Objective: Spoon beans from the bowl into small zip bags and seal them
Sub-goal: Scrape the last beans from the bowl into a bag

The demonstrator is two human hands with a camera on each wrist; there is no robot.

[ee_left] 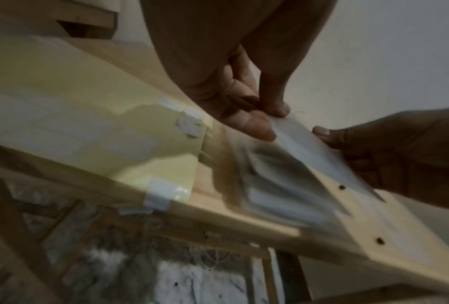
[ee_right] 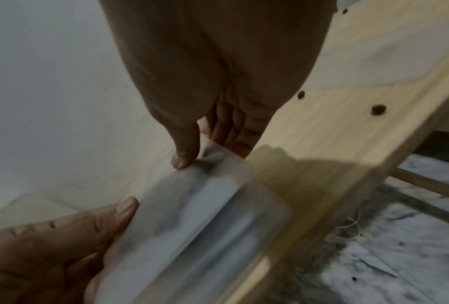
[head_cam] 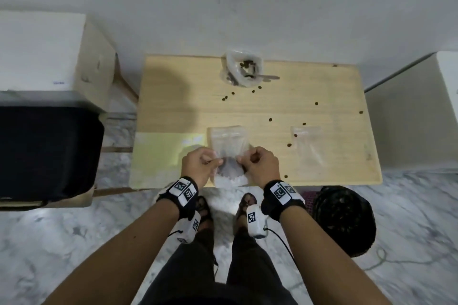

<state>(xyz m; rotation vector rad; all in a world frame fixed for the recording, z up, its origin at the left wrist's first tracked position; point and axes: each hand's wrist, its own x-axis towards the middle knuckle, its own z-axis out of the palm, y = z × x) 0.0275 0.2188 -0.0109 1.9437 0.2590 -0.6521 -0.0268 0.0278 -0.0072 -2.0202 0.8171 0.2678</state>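
Both hands hold one small clear zip bag [head_cam: 229,171] above the table's front edge. My left hand [head_cam: 198,163] pinches its left side and my right hand [head_cam: 257,163] pinches its right side. In the left wrist view thumb and fingers [ee_left: 254,123] pinch the bag [ee_left: 296,148]; the right wrist view shows my thumb [ee_right: 186,156] on the bag [ee_right: 205,216]. A stack of clear bags [head_cam: 228,137] lies just beyond. At the table's far side stands the bean container [head_cam: 244,69] with a spoon handle [head_cam: 269,77] sticking out to the right.
Another empty zip bag [head_cam: 308,142] lies on the wooden table [head_cam: 173,106] to the right. Loose beans [head_cam: 270,119] are scattered over the tabletop. A yellow sheet [head_cam: 158,156] is taped at the front left. Boxes stand left and right; a dark bin [head_cam: 344,218] sits on the floor.
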